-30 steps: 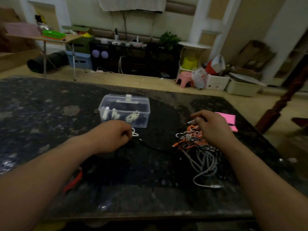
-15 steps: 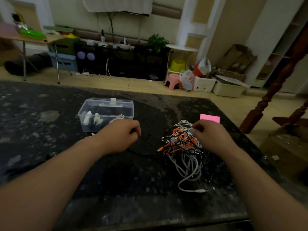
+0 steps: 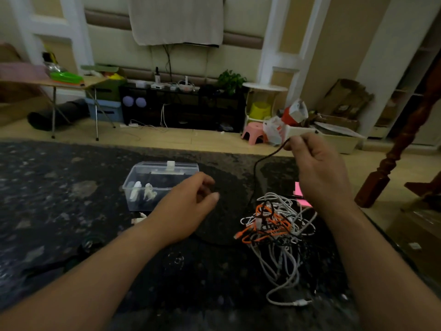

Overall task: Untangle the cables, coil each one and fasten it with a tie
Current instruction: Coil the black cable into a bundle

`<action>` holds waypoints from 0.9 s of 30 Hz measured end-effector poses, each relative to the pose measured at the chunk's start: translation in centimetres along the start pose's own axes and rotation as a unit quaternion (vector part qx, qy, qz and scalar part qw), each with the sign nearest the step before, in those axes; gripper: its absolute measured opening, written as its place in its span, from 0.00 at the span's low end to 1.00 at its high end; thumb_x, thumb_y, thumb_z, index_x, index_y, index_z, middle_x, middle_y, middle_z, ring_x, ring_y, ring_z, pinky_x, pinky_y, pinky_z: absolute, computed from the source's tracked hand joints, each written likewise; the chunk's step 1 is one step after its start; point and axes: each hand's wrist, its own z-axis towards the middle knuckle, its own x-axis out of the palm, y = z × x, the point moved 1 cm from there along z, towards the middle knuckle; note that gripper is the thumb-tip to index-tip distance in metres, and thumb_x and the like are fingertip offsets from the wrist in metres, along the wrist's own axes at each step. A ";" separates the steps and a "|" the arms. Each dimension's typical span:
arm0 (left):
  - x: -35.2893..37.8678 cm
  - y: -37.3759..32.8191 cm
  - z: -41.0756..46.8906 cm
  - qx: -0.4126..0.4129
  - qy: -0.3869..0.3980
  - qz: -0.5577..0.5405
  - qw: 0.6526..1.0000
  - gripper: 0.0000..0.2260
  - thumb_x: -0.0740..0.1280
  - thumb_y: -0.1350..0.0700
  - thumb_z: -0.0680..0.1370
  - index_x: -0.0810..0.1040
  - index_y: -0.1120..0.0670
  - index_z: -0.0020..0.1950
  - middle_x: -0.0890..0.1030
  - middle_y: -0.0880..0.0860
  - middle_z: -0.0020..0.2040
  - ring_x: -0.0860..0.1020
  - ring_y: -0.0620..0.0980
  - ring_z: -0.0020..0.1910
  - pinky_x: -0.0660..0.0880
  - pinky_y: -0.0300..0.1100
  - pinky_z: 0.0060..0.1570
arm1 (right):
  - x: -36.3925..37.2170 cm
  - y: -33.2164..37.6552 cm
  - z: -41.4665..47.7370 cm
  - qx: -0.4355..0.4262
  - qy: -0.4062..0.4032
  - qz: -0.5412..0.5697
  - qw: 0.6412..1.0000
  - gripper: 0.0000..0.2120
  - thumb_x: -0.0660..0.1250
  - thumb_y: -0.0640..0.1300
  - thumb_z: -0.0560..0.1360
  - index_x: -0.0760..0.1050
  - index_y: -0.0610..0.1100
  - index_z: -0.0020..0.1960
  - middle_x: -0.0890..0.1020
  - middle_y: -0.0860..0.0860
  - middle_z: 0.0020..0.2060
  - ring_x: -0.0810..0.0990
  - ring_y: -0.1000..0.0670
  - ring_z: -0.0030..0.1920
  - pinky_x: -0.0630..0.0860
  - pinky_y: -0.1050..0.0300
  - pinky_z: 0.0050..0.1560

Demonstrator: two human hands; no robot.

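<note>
My right hand (image 3: 319,168) pinches the black cable (image 3: 254,173) above the tangle (image 3: 274,225); my left hand (image 3: 188,206), beside the tangle, is loosely curled and apparently empty. Unbraced pulling may tighten the knots.

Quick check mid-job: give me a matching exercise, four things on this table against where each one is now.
1 black cable
2 orange cable
3 clear box
4 pink paper

A beyond the left hand
B pinched in the raised right hand
C partly hidden behind the right hand
D tangled among white cables

Pairs: 1-B, 2-D, 3-A, 4-C
</note>
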 end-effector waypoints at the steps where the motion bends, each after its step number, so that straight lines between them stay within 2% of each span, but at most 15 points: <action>1: -0.1 -0.4 -0.1 0.001 -0.018 -0.024 1.000 0.23 0.68 0.41 0.82 0.70 0.44 0.75 0.76 0.39 0.62 0.76 0.36 0.59 0.75 0.36 0.57 | 0.3 0.6 -0.3 0.003 0.023 0.019 1.000 0.13 0.61 0.53 0.87 0.81 0.51 0.51 0.81 0.53 0.40 0.76 0.56 0.39 0.69 0.65 0.36; 3: -0.1 -0.9 0.0 -0.005 -0.013 -0.088 0.996 0.36 0.69 0.34 0.77 0.62 0.42 0.82 0.71 0.39 0.69 0.72 0.36 0.66 0.70 0.35 0.61 | 1.4 1.7 -0.9 0.010 0.077 0.043 0.996 0.14 0.61 0.55 0.86 0.82 0.53 0.50 0.82 0.54 0.39 0.79 0.57 0.41 0.71 0.58 0.39; 5: 0.5 -1.3 0.0 -0.040 0.038 -0.160 0.986 0.40 0.72 0.33 0.74 0.61 0.42 0.83 0.72 0.39 0.72 0.72 0.38 0.69 0.72 0.40 0.66 | 2.6 2.7 -1.8 -0.011 0.128 0.057 0.990 0.14 0.61 0.54 0.86 0.83 0.53 0.50 0.84 0.56 0.40 0.80 0.58 0.42 0.71 0.57 0.42; 7: 1.7 -1.3 0.1 -0.060 0.073 -0.207 0.974 0.27 0.74 0.44 0.79 0.72 0.49 0.75 0.80 0.45 0.67 0.79 0.43 0.65 0.77 0.44 0.68 | 3.8 3.4 -2.3 -0.024 0.161 0.079 0.983 0.14 0.60 0.53 0.87 0.83 0.51 0.51 0.82 0.59 0.36 0.78 0.60 0.38 0.69 0.58 0.39; 9: 2.4 -1.0 -0.1 -0.085 0.071 -0.248 0.962 0.10 0.69 0.53 0.84 0.81 0.56 0.64 0.87 0.52 0.55 0.84 0.47 0.58 0.78 0.50 0.67 | 4.2 3.1 -2.0 0.001 0.152 0.145 0.978 0.15 0.60 0.53 0.87 0.83 0.49 0.52 0.76 0.61 0.27 0.72 0.60 0.29 0.66 0.61 0.34; 10: 2.4 -0.5 -0.1 -0.113 0.067 -0.304 0.944 0.09 0.66 0.56 0.85 0.82 0.59 0.61 0.87 0.55 0.50 0.85 0.50 0.54 0.78 0.51 0.64 | 4.1 2.4 -1.5 0.019 0.130 0.171 0.976 0.16 0.60 0.54 0.87 0.83 0.49 0.52 0.74 0.61 0.26 0.70 0.60 0.29 0.65 0.61 0.33; 12: 1.2 0.2 -0.3 -0.173 0.061 -0.449 0.874 0.10 0.63 0.59 0.86 0.80 0.62 0.62 0.83 0.55 0.43 0.86 0.54 0.51 0.80 0.53 0.61 | 3.3 0.4 -0.2 0.074 0.057 0.207 0.974 0.16 0.61 0.58 0.86 0.84 0.52 0.52 0.73 0.60 0.30 0.69 0.56 0.33 0.65 0.59 0.33; 13: 0.2 0.6 -0.3 -0.185 0.057 -0.495 0.847 0.10 0.63 0.58 0.86 0.80 0.61 0.62 0.81 0.54 0.42 0.86 0.55 0.50 0.80 0.54 0.63 | 2.6 -0.9 0.4 0.107 0.017 0.218 0.970 0.15 0.61 0.58 0.85 0.84 0.54 0.51 0.73 0.60 0.30 0.68 0.54 0.33 0.64 0.58 0.33; 16: -2.1 1.6 -0.6 -0.180 0.048 -0.540 0.821 0.09 0.62 0.58 0.86 0.79 0.61 0.60 0.77 0.53 0.37 0.83 0.54 0.44 0.79 0.58 0.66 | 1.4 -4.8 1.3 0.180 -0.022 0.175 0.968 0.17 0.63 0.61 0.83 0.84 0.52 0.50 0.73 0.59 0.25 0.69 0.56 0.29 0.62 0.58 0.33; 18: -2.6 1.9 -1.0 -0.179 0.044 -0.507 0.842 0.10 0.61 0.57 0.87 0.79 0.60 0.58 0.72 0.52 0.34 0.75 0.51 0.34 0.82 0.51 0.54 | 1.8 -6.0 0.8 0.197 0.049 0.078 0.976 0.20 0.63 0.62 0.82 0.84 0.47 0.52 0.77 0.58 0.31 0.73 0.53 0.34 0.66 0.56 0.37; 20: -2.5 2.1 -1.2 -0.175 0.050 -0.432 0.883 0.11 0.59 0.55 0.88 0.78 0.59 0.57 0.67 0.52 0.32 0.66 0.48 0.29 0.77 0.43 0.38 | 3.1 -5.9 -0.5 0.174 0.142 -0.066 0.972 0.16 0.63 0.56 0.85 0.83 0.47 0.54 0.84 0.48 0.43 0.80 0.45 0.43 0.72 0.52 0.43; 21: -2.4 2.3 -1.2 -0.172 0.055 -0.392 0.902 0.12 0.59 0.54 0.88 0.79 0.59 0.57 0.66 0.51 0.32 0.64 0.47 0.28 0.73 0.41 0.34 | 3.9 -5.7 -1.1 0.145 0.176 -0.165 0.960 0.15 0.64 0.55 0.85 0.82 0.47 0.60 0.85 0.44 0.52 0.81 0.42 0.52 0.75 0.49 0.50; 23: -2.3 2.7 -1.2 -0.167 0.068 -0.326 0.928 0.13 0.59 0.53 0.88 0.80 0.59 0.57 0.66 0.49 0.30 0.64 0.45 0.26 0.68 0.40 0.30 | 5.4 -4.1 -2.5 0.076 0.197 -0.329 0.921 0.26 0.67 0.57 0.82 0.71 0.47 0.76 0.77 0.45 0.72 0.75 0.42 0.71 0.74 0.42 0.68; 25: -2.3 2.6 -1.2 -0.168 0.088 -0.290 0.938 0.13 0.61 0.52 0.88 0.81 0.58 0.56 0.67 0.46 0.28 0.64 0.44 0.26 0.65 0.39 0.29 | 6.9 -1.9 -3.6 -0.031 0.213 -0.335 0.917 0.35 0.69 0.56 0.80 0.60 0.51 0.83 0.67 0.49 0.80 0.64 0.46 0.81 0.65 0.40 0.79; 27: -2.1 2.5 -1.3 -0.166 0.113 -0.272 0.941 0.13 0.62 0.52 0.87 0.82 0.58 0.55 0.67 0.45 0.28 0.65 0.43 0.27 0.63 0.38 0.29 | 8.7 -0.2 -5.1 -0.098 0.284 -0.259 0.918 0.34 0.68 0.52 0.80 0.59 0.56 0.83 0.67 0.53 0.80 0.63 0.51 0.81 0.63 0.44 0.81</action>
